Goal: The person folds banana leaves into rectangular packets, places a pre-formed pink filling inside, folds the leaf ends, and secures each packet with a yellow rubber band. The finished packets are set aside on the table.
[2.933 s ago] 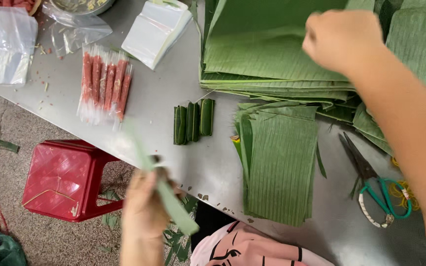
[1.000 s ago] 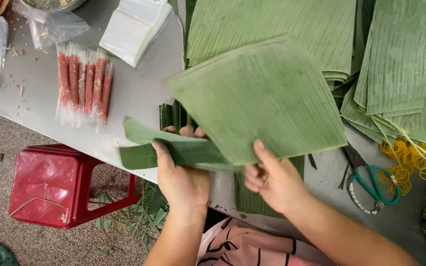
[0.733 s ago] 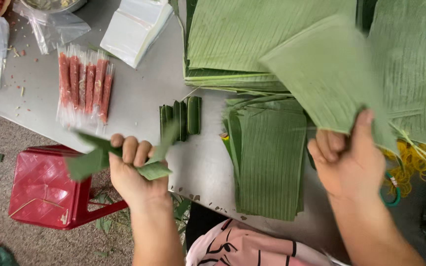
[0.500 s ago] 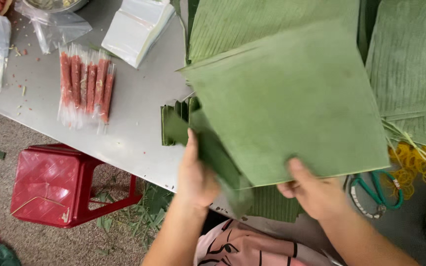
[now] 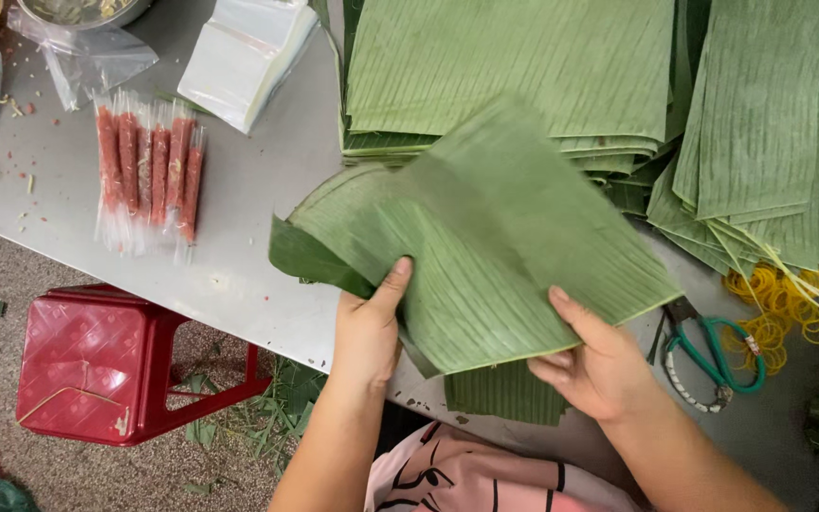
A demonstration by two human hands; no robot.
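Two bare hands hold one large green leaf sheet (image 5: 495,246) above the near edge of the grey metal table (image 5: 258,256). We see it as a broad, roughly square piece of banana leaf, matte and pale on the face turned up, ribbed with fine parallel veins, its near edge cut straight. Our left hand (image 5: 369,327) grips the sheet's left side, thumb on top and fingers underneath, together with a darker green folded strip of leaf (image 5: 310,258) that pokes out to the left. Our right hand (image 5: 599,365) pinches the lower right edge — thumb pressed on the top face, fingers curled below.

Behind the sheet lies a tall stack of cut green leaf squares (image 5: 509,76), and a second fanned stack of leaf pieces (image 5: 760,133) sits to its right. On the left of the table we find a clear plastic pack of red sausage sticks (image 5: 149,175), lying flat, and beyond it a white stack of clear plastic bags (image 5: 244,52). Green-handled scissors (image 5: 718,356) rest just right of our right hand, beside a heap of yellow rubber bands (image 5: 774,308). Below the table's edge stands a red plastic stool (image 5: 97,365).
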